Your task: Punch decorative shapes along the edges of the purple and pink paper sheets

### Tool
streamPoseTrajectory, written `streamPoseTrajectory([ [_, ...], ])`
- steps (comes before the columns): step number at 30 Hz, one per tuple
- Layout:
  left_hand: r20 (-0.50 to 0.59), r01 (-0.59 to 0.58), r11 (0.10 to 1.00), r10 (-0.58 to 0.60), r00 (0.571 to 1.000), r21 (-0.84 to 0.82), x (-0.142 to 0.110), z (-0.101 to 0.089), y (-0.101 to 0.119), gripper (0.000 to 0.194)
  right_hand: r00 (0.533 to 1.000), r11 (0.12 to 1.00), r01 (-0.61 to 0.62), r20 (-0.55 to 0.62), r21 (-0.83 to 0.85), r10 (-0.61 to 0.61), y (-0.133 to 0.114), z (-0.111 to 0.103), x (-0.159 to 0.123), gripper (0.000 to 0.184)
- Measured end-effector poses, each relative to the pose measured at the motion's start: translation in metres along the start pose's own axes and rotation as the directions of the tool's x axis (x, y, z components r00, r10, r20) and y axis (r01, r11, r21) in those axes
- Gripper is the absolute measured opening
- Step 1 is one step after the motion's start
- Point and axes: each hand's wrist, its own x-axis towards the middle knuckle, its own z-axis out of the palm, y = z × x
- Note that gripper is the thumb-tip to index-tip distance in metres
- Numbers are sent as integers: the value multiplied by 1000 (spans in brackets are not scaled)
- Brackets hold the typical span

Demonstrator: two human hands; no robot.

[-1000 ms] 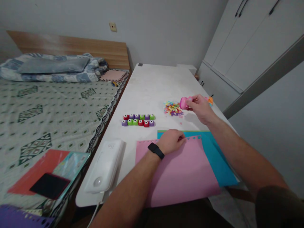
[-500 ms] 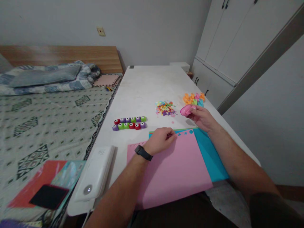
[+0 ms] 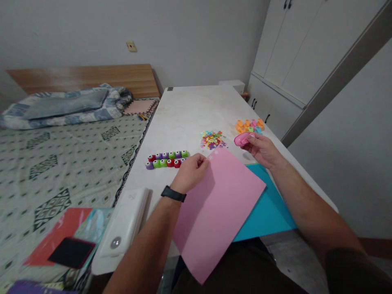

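Observation:
My left hand (image 3: 191, 171), a dark band on its wrist, pinches the top left edge of a pink paper sheet (image 3: 223, 200). The sheet is turned at an angle, with small flower-like cutouts along its upper corner. Raised a little over the table, my right hand (image 3: 263, 150) grips a pink craft paper punch (image 3: 241, 139) between thumb and fingers. Beneath the pink sheet lies blue paper (image 3: 272, 208). Just beyond the sheet's corner is a pile of colourful punched paper bits (image 3: 212, 139).
Two rows of small red, purple and green punches (image 3: 167, 159) stand left of my left hand. Orange, pink and blue punches (image 3: 245, 124) cluster behind my right hand. A white device (image 3: 125, 220) lies at the table's left edge; a dark phone (image 3: 72, 252) is on the bed.
My left hand has moved left and slightly away from me, turning the pink sheet so its corner points toward the paper bits. The right hand still holds the punch, almost in place.

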Motion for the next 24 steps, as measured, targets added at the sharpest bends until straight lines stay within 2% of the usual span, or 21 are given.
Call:
streamPoseTrajectory([
  [4,-41,118,990,-122,992,-81,2,10,-9,27,999,998,38,16,-56,-37,-5,0,-1,25],
  [7,-41,142,978,-150,988,-155,0,17,-9,26,998,994,53,31,-93,-50,-7,1,-1,28],
  [12,55,239,897,-235,970,-371,-8,26,0,23,999,992,41,8,-121,-41,1,3,-1,33],
  [18,111,187,850,-152,982,-493,-13,36,4,19,999,989,19,34,-147,-15,11,7,2,42],
  [24,119,146,859,-100,988,-491,-16,42,2,20,997,979,-32,65,-199,46,11,11,0,44],
])
